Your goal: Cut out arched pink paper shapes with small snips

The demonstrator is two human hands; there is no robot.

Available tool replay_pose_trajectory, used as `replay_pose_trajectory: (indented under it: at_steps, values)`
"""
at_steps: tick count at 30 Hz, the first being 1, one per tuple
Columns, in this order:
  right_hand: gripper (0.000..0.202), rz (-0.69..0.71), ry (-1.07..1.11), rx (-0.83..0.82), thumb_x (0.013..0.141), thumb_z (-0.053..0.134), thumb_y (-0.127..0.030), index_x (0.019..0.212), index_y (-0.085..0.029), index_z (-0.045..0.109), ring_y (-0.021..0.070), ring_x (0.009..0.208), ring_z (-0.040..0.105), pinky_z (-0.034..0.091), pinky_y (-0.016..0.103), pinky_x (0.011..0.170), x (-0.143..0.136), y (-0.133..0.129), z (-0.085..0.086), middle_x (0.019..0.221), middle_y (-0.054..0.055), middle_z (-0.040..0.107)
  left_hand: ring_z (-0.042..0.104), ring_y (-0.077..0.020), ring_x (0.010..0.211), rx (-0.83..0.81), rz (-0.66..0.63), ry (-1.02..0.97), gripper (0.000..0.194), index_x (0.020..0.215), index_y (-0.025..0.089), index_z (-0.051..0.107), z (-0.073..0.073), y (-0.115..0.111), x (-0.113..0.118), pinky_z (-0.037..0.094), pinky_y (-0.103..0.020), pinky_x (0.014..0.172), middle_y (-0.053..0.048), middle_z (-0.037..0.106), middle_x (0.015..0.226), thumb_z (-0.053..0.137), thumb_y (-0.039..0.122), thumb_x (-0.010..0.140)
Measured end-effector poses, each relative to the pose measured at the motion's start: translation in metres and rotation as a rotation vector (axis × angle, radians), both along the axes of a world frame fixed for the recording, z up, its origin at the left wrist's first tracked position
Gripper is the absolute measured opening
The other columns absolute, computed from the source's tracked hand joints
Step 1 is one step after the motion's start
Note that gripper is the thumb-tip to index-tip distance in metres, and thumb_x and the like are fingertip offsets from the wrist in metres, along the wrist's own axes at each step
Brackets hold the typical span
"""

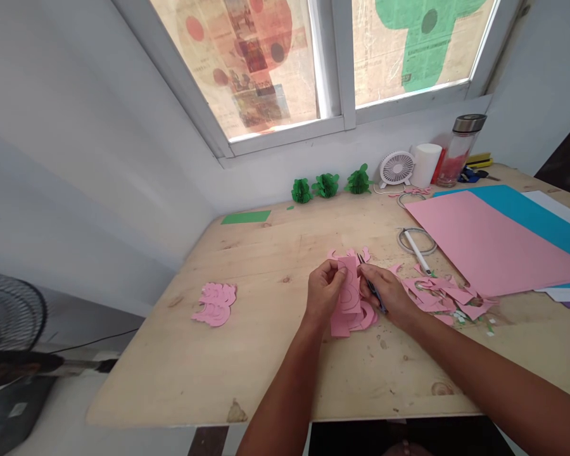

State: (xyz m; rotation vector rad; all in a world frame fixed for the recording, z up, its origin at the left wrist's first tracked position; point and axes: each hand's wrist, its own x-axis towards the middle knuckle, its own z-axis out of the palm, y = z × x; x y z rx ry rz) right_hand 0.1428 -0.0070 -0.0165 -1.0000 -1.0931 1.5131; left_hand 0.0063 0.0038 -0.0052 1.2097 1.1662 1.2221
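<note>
Pinched in my left hand (323, 288) is a strip of pink paper (348, 296) with curved outlines drawn on it. My right hand (388, 292) grips a pair of dark scissors (374, 292), whose blades point up beside the strip's upper right edge. Underneath the strip, more pink paper pieces (341, 326) lie on the wooden table. A few small pink offcuts (367, 254) are scattered just beyond my hands. Over to the left sits a small pile of cut-out pink shapes (215, 304).
Right of my hands lies a heap of pink scraps (437, 294), with a white pen (417, 252) near it. Large pink sheets (494, 244) cover the table's right side. Along the wall stand green paper figures (326, 185), a small fan (397, 169) and a glass bottle (460, 152).
</note>
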Motion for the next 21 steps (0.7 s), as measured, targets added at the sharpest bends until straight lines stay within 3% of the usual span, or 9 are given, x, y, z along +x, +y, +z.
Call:
replay_pose_trajectory:
  at_steps: [3,11,15,21]
  values:
    - [0.039,-0.002,0.023,-0.011,0.081,0.052,-0.054,0.067,-0.017,0.055,0.0059,0.033,0.033,0.023,0.021,0.036,0.0001,0.0003,-0.0022,0.047,-0.005,0.05,0.049,-0.0111,0.061,0.001,0.0,-0.007,0.016,0.071,0.016,0.055,0.0003,0.0,-0.0003,0.04,-0.022,0.056,0.0,0.055,0.068,0.061,0.031,0.07]
    - [0.049,0.006,-0.005,-0.045,0.08,0.05,-0.06,0.056,-0.018,0.051,0.0072,0.033,0.031,0.02,0.022,0.036,0.0,-0.0007,0.0015,0.042,-0.004,0.046,0.049,-0.0109,0.06,0.003,-0.018,-0.016,0.017,0.071,0.016,0.056,0.0014,-0.001,-0.0002,0.04,-0.021,0.055,0.0,0.057,0.067,0.061,0.032,0.07]
    - [0.047,0.017,-0.029,-0.034,0.079,0.052,-0.058,0.054,-0.018,0.048,0.0075,0.033,0.031,0.021,0.022,0.037,-0.0006,-0.0016,0.0039,0.039,-0.005,0.041,0.048,-0.0105,0.059,0.012,-0.028,-0.005,0.015,0.071,0.016,0.056,0.001,-0.0009,-0.0004,0.039,-0.021,0.055,0.0,0.057,0.067,0.06,0.03,0.071]
    - [0.042,0.014,-0.035,-0.013,0.078,0.056,-0.055,0.058,-0.018,0.048,0.007,0.035,0.033,0.023,0.022,0.037,-0.0014,-0.0017,0.0035,0.045,-0.005,0.046,0.048,-0.0107,0.06,0.009,-0.014,0.015,0.016,0.07,0.016,0.056,0.0008,-0.0017,-0.0001,0.039,-0.021,0.055,0.0,0.056,0.066,0.061,0.031,0.071]
